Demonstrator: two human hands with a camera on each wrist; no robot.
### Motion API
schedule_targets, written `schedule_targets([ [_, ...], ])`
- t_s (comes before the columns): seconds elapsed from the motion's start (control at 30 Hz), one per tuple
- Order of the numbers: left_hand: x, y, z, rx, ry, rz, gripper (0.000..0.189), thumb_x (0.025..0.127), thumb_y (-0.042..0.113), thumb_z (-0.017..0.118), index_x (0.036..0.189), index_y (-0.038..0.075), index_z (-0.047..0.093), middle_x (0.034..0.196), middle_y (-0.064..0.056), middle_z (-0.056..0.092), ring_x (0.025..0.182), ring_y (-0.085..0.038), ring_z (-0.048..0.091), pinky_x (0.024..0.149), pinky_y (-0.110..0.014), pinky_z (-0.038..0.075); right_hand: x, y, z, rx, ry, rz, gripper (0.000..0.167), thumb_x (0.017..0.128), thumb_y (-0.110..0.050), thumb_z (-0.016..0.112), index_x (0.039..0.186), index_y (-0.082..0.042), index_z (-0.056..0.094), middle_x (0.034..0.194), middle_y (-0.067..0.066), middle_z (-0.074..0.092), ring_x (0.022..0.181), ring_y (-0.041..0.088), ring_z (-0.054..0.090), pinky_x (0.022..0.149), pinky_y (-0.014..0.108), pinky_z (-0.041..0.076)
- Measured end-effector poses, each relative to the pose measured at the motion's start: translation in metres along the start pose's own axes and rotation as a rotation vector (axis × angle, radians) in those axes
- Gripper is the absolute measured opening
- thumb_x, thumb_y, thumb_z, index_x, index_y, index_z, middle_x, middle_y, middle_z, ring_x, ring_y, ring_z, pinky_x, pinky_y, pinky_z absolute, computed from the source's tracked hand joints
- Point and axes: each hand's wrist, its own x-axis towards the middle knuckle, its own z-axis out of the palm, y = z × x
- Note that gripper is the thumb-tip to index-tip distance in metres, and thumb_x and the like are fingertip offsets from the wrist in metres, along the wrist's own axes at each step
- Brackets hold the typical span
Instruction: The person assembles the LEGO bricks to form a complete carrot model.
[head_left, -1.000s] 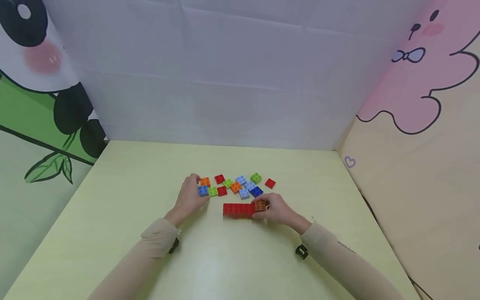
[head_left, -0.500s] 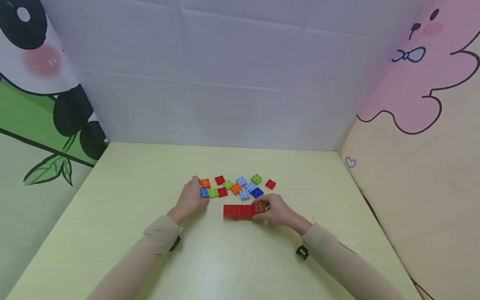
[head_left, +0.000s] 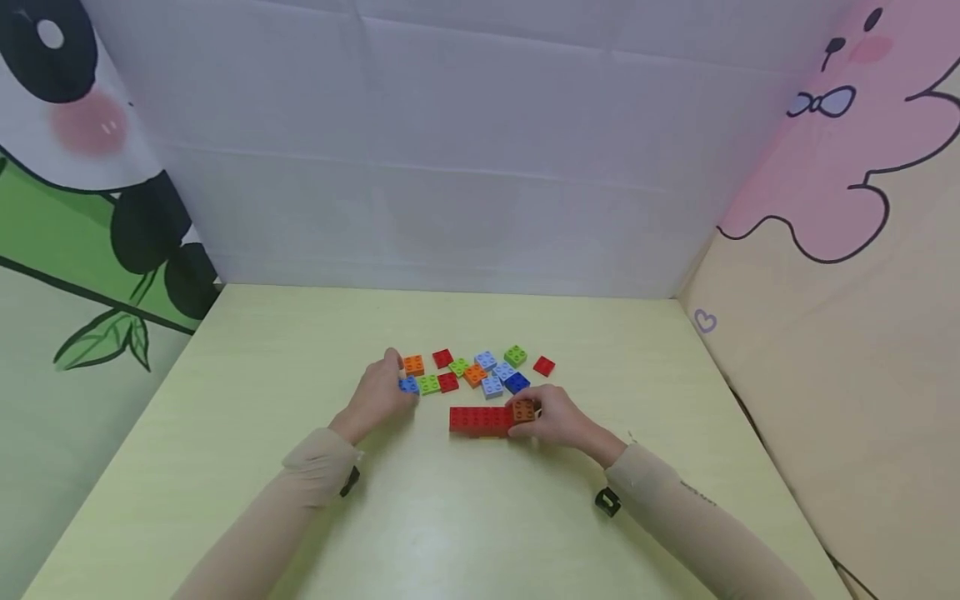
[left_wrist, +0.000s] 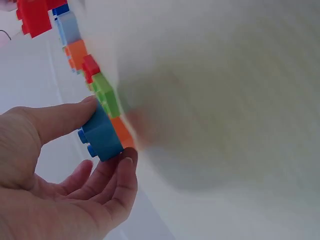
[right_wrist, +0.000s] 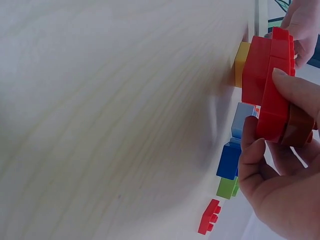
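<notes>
At the left end of the loose bricks, my left hand pinches a blue toy brick between thumb and fingertips. My right hand holds the right end of a built stack of red bricks. On that end sits a brown brick, with the thumb on the near side and fingers on the far side. Low on the stack, a yellow brick shows in the right wrist view. Beside the blue brick lie a green brick and an orange brick.
Beyond the stack, several loose bricks lie close together, among them a light blue brick, a dark blue brick and a second orange brick. A red brick lies apart at the right. Walls bound the table at back and sides.
My left hand's fingers have come in around the blue brick, covering more of its left side. The right hand and the red stack stay nearly still; the head view shifts slightly.
</notes>
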Motion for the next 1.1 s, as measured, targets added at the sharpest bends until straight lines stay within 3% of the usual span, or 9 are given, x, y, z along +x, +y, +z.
schedule_targets([
  [0.1,-0.002,0.005,-0.006,0.05,0.007,0.025,0.044,0.079,0.01,0.074,0.113,-0.001,0.048,0.105,-0.016,0.057,0.091,-0.028,0.053,0.08,-0.04,0.048,0.0,0.0,0.0,0.002,0.002,0.002,0.036,0.077,-0.025,0.082,0.111,-0.02,0.068,0.099,-0.003,0.058,0.091,0.019,0.052,0.075,0.033,0.047],
  [0.23,-0.004,0.014,-0.008,0.085,-0.004,0.126,0.04,0.079,0.014,0.076,0.111,-0.006,0.062,0.104,-0.015,0.059,0.092,-0.027,0.053,0.082,-0.041,0.047,-0.001,0.001,0.0,0.004,0.005,0.008,0.036,0.077,-0.025,0.082,0.11,-0.02,0.069,0.099,-0.003,0.058,0.092,0.019,0.052,0.075,0.034,0.047],
  [0.37,-0.008,0.023,-0.008,0.077,-0.025,0.202,0.039,0.08,0.017,0.077,0.111,-0.003,0.067,0.105,-0.013,0.061,0.092,-0.025,0.053,0.082,-0.04,0.047,0.001,0.002,0.0,0.001,0.002,0.001,0.037,0.077,-0.025,0.081,0.111,-0.02,0.069,0.099,-0.003,0.058,0.092,0.019,0.052,0.075,0.034,0.047],
  [0.83,-0.02,0.041,-0.01,-0.017,-0.073,0.2,0.044,0.081,0.021,0.078,0.118,0.002,0.066,0.102,-0.008,0.063,0.084,-0.022,0.055,0.072,-0.031,0.05,0.004,0.004,0.003,-0.007,0.003,0.017,0.037,0.076,-0.028,0.082,0.11,-0.021,0.069,0.098,-0.004,0.058,0.091,0.019,0.053,0.074,0.033,0.047],
  [1.1,-0.027,0.046,-0.002,-0.077,-0.141,0.215,0.043,0.077,0.022,0.082,0.115,0.007,0.069,0.099,-0.002,0.063,0.082,-0.018,0.056,0.066,-0.026,0.049,0.003,0.0,0.003,-0.008,0.005,0.023,0.037,0.076,-0.026,0.082,0.111,-0.02,0.069,0.097,-0.003,0.058,0.092,0.019,0.052,0.074,0.032,0.047],
])
